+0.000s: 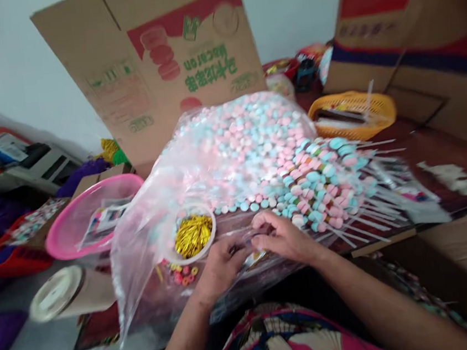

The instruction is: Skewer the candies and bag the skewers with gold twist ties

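Note:
Close together over the table's front edge, my left hand (223, 264) and my right hand (285, 237) have their fingers bent and pinched. A shiny, clear and golden scrap (255, 258) shows between them, too blurred to name. Left of my hands stands a white tub (213, 234) with gold twist ties (194, 236) in it. Small coloured rings (184, 275) lie in front of the tub. Beyond my right hand are heaped marshmallow skewers (314, 189) in pink, blue and brown, their white sticks pointing right. Loose pastel marshmallows (246, 134) spread behind, on and under clear plastic.
A pink basin (62, 229) and a lidded beige container (93, 290) are at left. An orange basket (381, 109) holding sticks sits back right. Cardboard boxes (121, 58) rise behind the table. More skewers (416, 289) lie in a box below, at right.

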A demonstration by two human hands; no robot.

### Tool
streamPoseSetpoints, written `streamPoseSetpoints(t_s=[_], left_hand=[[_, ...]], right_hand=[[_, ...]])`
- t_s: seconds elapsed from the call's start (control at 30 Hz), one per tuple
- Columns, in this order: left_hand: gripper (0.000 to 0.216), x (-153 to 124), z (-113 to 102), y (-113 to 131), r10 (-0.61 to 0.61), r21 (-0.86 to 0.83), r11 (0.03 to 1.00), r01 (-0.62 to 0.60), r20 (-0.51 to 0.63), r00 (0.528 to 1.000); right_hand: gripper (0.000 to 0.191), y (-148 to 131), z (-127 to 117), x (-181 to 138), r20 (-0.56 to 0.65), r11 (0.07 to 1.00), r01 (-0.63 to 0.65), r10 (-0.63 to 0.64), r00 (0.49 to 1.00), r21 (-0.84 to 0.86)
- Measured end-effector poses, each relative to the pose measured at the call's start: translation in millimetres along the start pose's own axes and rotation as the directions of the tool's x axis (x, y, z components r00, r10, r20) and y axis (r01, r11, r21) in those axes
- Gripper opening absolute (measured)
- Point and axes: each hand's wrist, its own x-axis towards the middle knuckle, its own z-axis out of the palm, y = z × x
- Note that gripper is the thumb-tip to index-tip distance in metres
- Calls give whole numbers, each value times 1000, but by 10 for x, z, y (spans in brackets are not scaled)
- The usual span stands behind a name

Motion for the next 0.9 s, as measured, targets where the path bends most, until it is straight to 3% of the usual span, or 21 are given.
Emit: streamPoseSetpoints(t_s=[0.1, 0.17, 0.33, 0.43, 0.57, 0.7, 0.77, 0.83, 0.9], left_hand=[[20, 19, -50, 58, -19, -121, 992, 33, 114, 993], [23, 37, -79, 53, -6, -154, 988, 31, 160, 987], [22, 24, -18, -16, 16, -91, 996, -16, -7, 1000], [22, 3, 66, -34, 120, 12, 993, -120, -1, 993], [24, 5, 112, -33, 242, 178, 955, -238, -2, 970], [30, 54, 112, -16, 272, 282, 924, -260, -2, 962], [29, 81, 132, -8, 297, 318, 907, -275, -22, 955], [25, 103, 170, -16, 370, 345, 878, -331, -54, 927], [18, 121, 212, -50, 479, 357, 835, -417, -100, 872]], right_hand=[[11, -92, -38, 14, 132, 997, 5, -15, 991, 77], [6, -141, -37, 12, 110, 1000, -8, 5, 994, 26], [26, -139, -1, -70, -26, 994, 12, -15, 1000, -111], [36, -93, -12, -103, -27, 992, -11, 8, 1000, -125], [33, -112, -105, -92, -32, 995, -87, 85, 996, -52], [31, -138, -163, -82, -36, 987, 42, -49, 998, -157], [35, -99, -137, -89, -116, 980, 21, -45, 992, -196], [41, -50, -100, -88, -203, 971, -50, 1, 979, -233], [46, -44, -116, -51, -209, 940, -103, 34, 977, -325]])
